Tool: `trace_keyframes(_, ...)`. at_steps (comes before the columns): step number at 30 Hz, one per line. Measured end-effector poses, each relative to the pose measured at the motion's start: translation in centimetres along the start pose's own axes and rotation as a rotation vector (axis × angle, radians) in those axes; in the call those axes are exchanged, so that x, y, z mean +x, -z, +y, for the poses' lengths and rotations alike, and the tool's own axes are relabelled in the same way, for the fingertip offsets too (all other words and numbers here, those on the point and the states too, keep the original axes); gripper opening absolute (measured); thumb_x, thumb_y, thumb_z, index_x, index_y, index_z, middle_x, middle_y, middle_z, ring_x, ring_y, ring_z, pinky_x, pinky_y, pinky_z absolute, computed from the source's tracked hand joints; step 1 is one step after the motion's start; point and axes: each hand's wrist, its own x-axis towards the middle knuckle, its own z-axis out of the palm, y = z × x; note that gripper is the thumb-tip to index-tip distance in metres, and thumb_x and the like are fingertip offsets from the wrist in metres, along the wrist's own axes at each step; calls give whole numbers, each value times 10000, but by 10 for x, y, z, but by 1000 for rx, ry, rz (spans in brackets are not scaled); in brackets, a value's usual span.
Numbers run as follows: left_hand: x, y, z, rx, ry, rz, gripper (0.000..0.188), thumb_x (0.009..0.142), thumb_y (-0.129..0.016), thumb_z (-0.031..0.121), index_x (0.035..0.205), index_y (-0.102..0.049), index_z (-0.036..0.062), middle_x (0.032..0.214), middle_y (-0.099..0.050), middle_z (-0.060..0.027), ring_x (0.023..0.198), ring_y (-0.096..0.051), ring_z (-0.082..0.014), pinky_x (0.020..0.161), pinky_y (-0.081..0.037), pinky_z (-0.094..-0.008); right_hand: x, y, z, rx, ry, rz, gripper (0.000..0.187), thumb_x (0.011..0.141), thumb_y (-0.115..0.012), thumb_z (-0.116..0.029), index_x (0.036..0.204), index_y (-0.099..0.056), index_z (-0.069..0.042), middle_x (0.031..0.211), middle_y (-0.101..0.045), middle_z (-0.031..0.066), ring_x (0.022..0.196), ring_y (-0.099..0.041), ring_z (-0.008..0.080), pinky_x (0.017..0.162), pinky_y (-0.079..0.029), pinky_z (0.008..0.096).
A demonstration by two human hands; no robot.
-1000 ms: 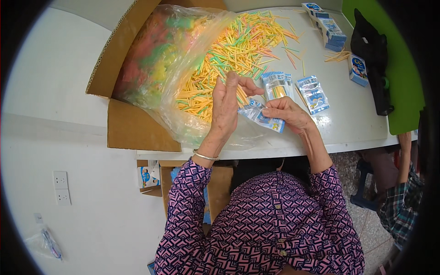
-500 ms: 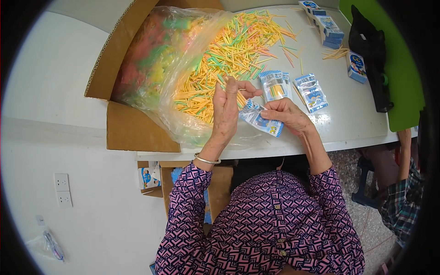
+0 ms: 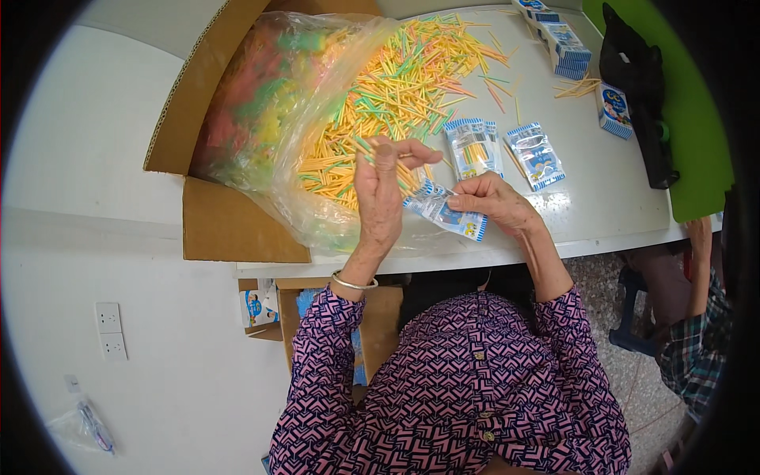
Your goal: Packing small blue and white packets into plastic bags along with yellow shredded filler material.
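Observation:
My left hand (image 3: 381, 186) is closed around a small bunch of thin coloured sticks (image 3: 406, 179), thumb on top and index finger stretched out to the right. The sticks' lower ends are at the mouth of a blue and white plastic packet (image 3: 447, 207); how far in they reach I cannot tell. My right hand (image 3: 495, 202) pinches that packet by its upper right side. Beyond my hands spreads a heap of loose yellow, orange, green and pink sticks (image 3: 396, 87). Packets with sticks showing (image 3: 473, 150) lie just past my right hand, and another packet (image 3: 536, 157) is to their right.
A cardboard box (image 3: 237, 222) with a clear plastic bag (image 3: 269, 103) of sticks stands at the left. Small blue and white boxes (image 3: 564, 47) are stacked far right, near a black object (image 3: 637, 87) and a green panel (image 3: 697, 119). A co-worker's arm (image 3: 698, 269) shows at right.
My left hand has shifted slightly left, its index finger straighter, and the sticks have moved with it. The packet and right hand stay nearly in place.

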Motion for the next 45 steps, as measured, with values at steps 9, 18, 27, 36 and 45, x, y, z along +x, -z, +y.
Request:
trace_keyframes(9, 4, 3, 1, 4, -48, 11, 385, 996, -359, 381, 956, -431, 4, 889, -602, -134, 873, -664, -274, 790, -518, -340, -1, -3, -1, -64, -3, -6, 256, 856, -660, -221, 904, -688, 29, 792, -668, 17, 701, -567, 41, 628, -434, 184)
trace_keyframes(18, 1, 6, -5, -15, -25, 8, 383, 988, -376, 390, 935, -427, 14, 885, -604, -135, 882, -661, -280, 774, -530, -339, -2, -4, 6, -203, 108, 47, 236, 878, -626, -204, 800, -665, 15, 675, -571, -36, 640, -471, 17, 560, -369, 200)
trace_keyframes(27, 0, 4, 2, -41, -59, 30, 384, 986, -378, 397, 918, -414, 20, 881, -602, -139, 872, -659, -284, 773, -528, -350, -6, -10, 5, -219, 116, 77, 214, 874, -626, -186, 813, -663, 16, 674, -559, -34, 654, -474, 30, 596, -378, 201)
trace_keyframes(36, -8, 3, -3, -1, -43, -30, 392, 990, -368, 389, 921, -420, 7, 874, -606, -146, 866, -659, -282, 789, -519, -366, -7, -9, 5, -258, 137, 21, 234, 874, -624, -176, 867, -652, 56, 761, -580, 7, 732, -506, 68, 665, -401, 223)
trace_keyframes(45, -8, 5, -4, -32, -53, -30, 394, 991, -376, 380, 922, -431, -3, 878, -608, -149, 853, -661, -277, 782, -519, -355, -9, -9, 4, -396, 171, -25, 250, 895, -595, -183, 913, -648, 60, 814, -588, 55, 767, -528, 111, 689, -407, 247)
